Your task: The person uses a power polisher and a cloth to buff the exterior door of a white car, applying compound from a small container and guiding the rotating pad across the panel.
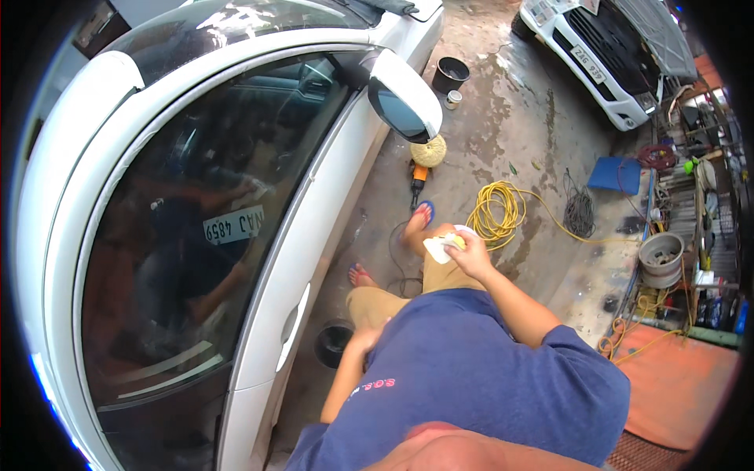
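My right hand (471, 257) is closed around a small white and yellow cloth or pad (441, 246), held above my right knee. Its exact kind is hard to make out. On my left thigh lies my left hand (367, 337), empty, with fingers resting flat against the tan shorts (375, 308). The white car door (294, 259), with its dark window (196, 228), stands to my left. An orange and black power polisher (420, 173) with a fluffy cream pad (428, 151) lies on the floor ahead, below the side mirror (404, 102).
A coiled yellow hose or cord (496, 213) lies on the concrete floor. Black bucket (451, 74) and small can (453, 99) stand ahead; another black tub (333, 344) sits beside the car. A second white vehicle (597, 63) is far right, near a cluttered shelf (707, 204) and wheel rim (661, 259).
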`<action>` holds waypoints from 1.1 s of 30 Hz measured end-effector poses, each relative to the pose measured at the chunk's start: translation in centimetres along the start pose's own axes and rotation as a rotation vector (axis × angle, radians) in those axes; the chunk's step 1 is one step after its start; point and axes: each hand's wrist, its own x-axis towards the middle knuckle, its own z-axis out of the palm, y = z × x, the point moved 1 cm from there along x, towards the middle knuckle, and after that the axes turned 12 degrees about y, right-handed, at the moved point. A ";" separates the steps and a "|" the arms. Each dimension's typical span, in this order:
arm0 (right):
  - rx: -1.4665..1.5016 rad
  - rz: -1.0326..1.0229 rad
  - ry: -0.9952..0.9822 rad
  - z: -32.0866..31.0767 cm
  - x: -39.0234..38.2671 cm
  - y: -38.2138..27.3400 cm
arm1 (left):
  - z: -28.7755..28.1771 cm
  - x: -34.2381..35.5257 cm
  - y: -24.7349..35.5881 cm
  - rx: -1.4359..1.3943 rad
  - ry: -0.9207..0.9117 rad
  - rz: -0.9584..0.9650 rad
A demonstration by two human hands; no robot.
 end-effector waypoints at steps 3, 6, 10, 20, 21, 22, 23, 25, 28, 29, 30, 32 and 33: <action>0.233 0.233 -0.146 3.1 1.7 0.7 | 0.0 2.9 1.6 -0.073 0.106 0.082; 0.232 0.185 -0.304 4.1 3.8 2.7 | 0.8 7.1 2.8 -0.111 0.207 0.079; 0.148 0.117 -0.467 5.0 10.6 8.3 | 3.5 17.7 5.6 0.049 0.300 -0.012; 0.031 0.114 -0.494 11.0 31.6 26.5 | 30.3 47.6 14.3 0.089 -0.243 0.147; 0.065 0.116 -0.482 11.7 32.2 27.6 | 33.0 49.4 14.7 0.177 -0.156 0.245; 0.132 0.109 -0.491 12.6 32.7 28.2 | 35.2 50.9 14.6 0.172 -0.196 0.248; 0.093 0.103 -0.478 14.2 33.2 28.9 | 36.7 52.5 14.1 0.216 -0.188 0.289; 0.279 0.148 -0.478 16.3 32.4 30.9 | 39.5 54.3 12.7 0.287 -0.235 0.372; 0.367 0.170 -0.541 19.5 30.3 33.6 | 41.2 55.5 10.2 0.396 -0.389 0.485; 0.483 0.167 -0.606 20.8 29.9 34.0 | 41.2 55.6 9.4 0.422 -0.429 0.509; 0.484 0.184 -0.653 21.8 29.2 34.5 | 41.0 55.7 8.6 0.531 -0.438 0.610; 0.611 0.143 -0.720 23.8 27.5 34.9 | 40.0 55.8 7.3 0.289 -0.524 0.472; 0.734 0.180 -0.784 24.3 26.0 35.2 | 39.3 55.8 6.8 0.090 -0.601 0.399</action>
